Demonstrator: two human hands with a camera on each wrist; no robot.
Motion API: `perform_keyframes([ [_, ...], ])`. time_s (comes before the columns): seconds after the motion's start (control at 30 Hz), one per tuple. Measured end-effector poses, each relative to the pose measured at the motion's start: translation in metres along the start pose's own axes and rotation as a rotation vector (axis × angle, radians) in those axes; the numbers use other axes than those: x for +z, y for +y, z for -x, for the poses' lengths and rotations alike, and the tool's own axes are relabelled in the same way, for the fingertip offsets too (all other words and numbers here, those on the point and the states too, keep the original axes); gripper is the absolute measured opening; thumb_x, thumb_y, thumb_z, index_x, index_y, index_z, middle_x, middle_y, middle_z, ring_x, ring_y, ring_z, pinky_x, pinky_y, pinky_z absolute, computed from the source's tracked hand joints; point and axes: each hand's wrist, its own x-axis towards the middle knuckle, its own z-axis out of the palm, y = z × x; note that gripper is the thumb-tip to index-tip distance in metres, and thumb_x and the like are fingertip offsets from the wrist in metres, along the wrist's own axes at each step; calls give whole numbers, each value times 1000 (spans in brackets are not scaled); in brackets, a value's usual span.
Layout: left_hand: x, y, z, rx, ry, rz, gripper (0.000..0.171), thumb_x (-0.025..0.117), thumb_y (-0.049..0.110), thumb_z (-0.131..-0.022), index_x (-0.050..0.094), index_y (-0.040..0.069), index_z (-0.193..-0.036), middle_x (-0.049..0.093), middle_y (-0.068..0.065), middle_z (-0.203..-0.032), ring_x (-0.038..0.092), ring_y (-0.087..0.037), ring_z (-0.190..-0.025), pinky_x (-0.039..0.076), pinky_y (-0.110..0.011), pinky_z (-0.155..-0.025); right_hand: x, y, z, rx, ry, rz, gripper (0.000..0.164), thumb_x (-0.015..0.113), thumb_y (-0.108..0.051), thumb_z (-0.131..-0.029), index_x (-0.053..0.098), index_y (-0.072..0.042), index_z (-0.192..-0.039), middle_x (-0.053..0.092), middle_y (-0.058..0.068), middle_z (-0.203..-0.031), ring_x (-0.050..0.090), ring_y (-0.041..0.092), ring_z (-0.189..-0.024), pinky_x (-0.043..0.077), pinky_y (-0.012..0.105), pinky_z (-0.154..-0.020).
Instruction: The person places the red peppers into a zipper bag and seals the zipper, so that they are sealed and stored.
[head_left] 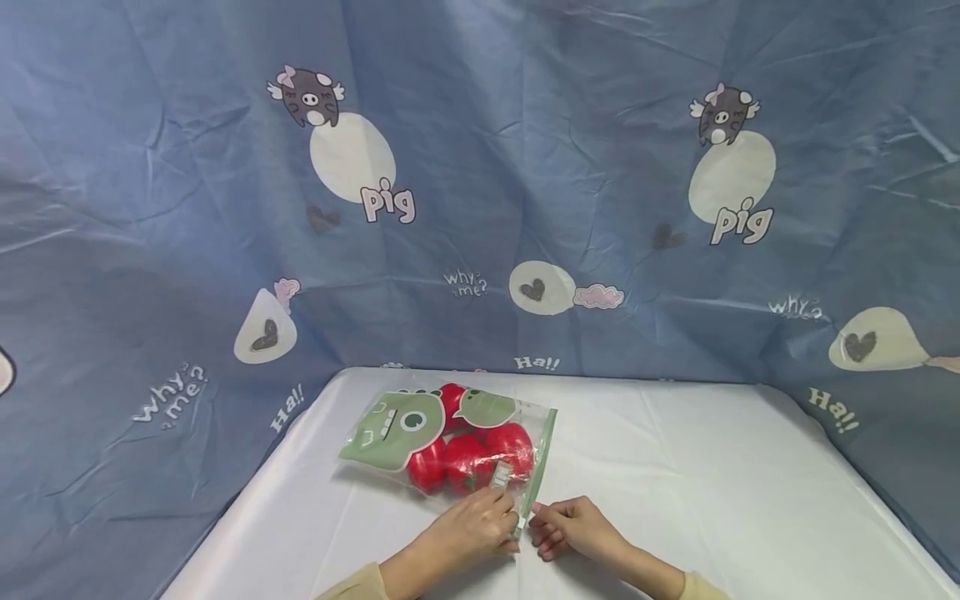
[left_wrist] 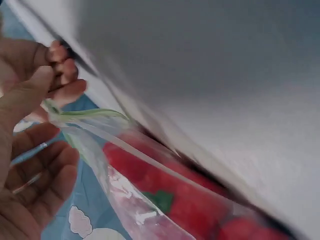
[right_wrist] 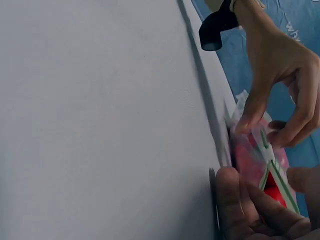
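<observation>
A clear zipper bag [head_left: 532,492] with a green cartoon monster print lies on the white table. Inside are several glossy red vegetables [head_left: 467,458], one showing a green stem; whether they are peppers or tomatoes I cannot tell. At the bag's near right end, my left hand [head_left: 483,525] pinches the green-edged mouth between thumb and finger. My right hand [head_left: 573,529] pinches the near corner of that same edge. From the right wrist view, the green zip strips [right_wrist: 280,185] stand apart between the hands, beside a small white slider [right_wrist: 269,151].
The white-covered table [head_left: 675,475] extends to the right of and behind the bag. A blue curtain [head_left: 480,208] with pig prints hangs around its back and sides. A black camera [right_wrist: 212,35] sits on the left wrist.
</observation>
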Motion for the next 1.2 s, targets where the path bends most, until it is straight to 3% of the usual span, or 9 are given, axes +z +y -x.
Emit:
perform_keyframes([
  [0.1, 3, 1, 1, 73, 7, -111, 10, 72, 23, -79, 66, 20, -86, 58, 10, -82, 58, -5, -85, 48, -18, -79, 5, 0, -1, -2, -26, -8, 50, 58, -40, -94, 69, 9, -94, 72, 12, -79, 69, 13, -63, 58, 30, -63],
  [0.27, 3, 1, 4, 141, 24, -199, 17, 67, 16, -79, 68, 21, -95, 61, 11, -85, 58, -3, -86, 48, -17, -78, 13, -3, -4, 5, -54, 4, 42, 62, -35, -91, 69, 6, -91, 72, 11, -79, 68, 11, -63, 57, 28, -63],
  [0.33, 2, 0, 5, 168, 35, -214, 16, 59, 13, -84, 67, 21, -95, 62, 12, -86, 57, -3, -84, 47, -16, -76, 15, -4, -6, 13, -41, 2, 37, 63, -32, -91, 69, 4, -91, 72, 7, -78, 67, 11, -63, 56, 27, -62],
  [0.4, 2, -1, 6, 187, 55, -215, 26, 44, 6, -92, 66, 20, -90, 61, 11, -84, 57, -3, -81, 47, -15, -74, 15, -4, -10, 23, -21, -19, 33, 62, -29, -92, 68, 4, -91, 71, 5, -76, 67, 11, -64, 56, 27, -63],
  [0.57, 2, -1, 7, 218, 123, -230, 56, 17, -5, -96, 63, 20, -77, 57, 10, -75, 54, -2, -73, 46, -12, -68, 5, -2, -31, 7, 100, -87, 31, 61, -22, -93, 66, 9, -93, 70, 3, -75, 67, 10, -66, 57, 27, -65],
  [0.77, -4, 3, 8, 192, 142, -243, 56, 16, -7, -97, 62, 18, -76, 56, 9, -73, 52, -3, -71, 45, -13, -67, -13, 0, -61, -20, 225, -116, 31, 57, -14, -95, 63, 16, -98, 71, 8, -75, 69, 12, -68, 58, 28, -67],
  [1.0, -9, 14, 7, 193, 116, -166, 48, 22, -4, -94, 64, 17, -84, 59, 8, -78, 54, -4, -75, 49, -14, -71, -47, -2, -95, -25, 489, -99, 32, 58, -14, -95, 64, 16, -104, 70, 8, -73, 68, 12, -64, 57, 26, -63],
  [1.2, -11, 23, 3, 215, 90, -111, 48, 22, -1, -95, 64, 19, -85, 62, 10, -80, 55, -2, -77, 48, -12, -74, -75, 3, -113, -11, 569, -89, 34, 58, -13, -95, 62, 18, -107, 69, 5, -69, 66, 10, -61, 56, 23, -61],
])
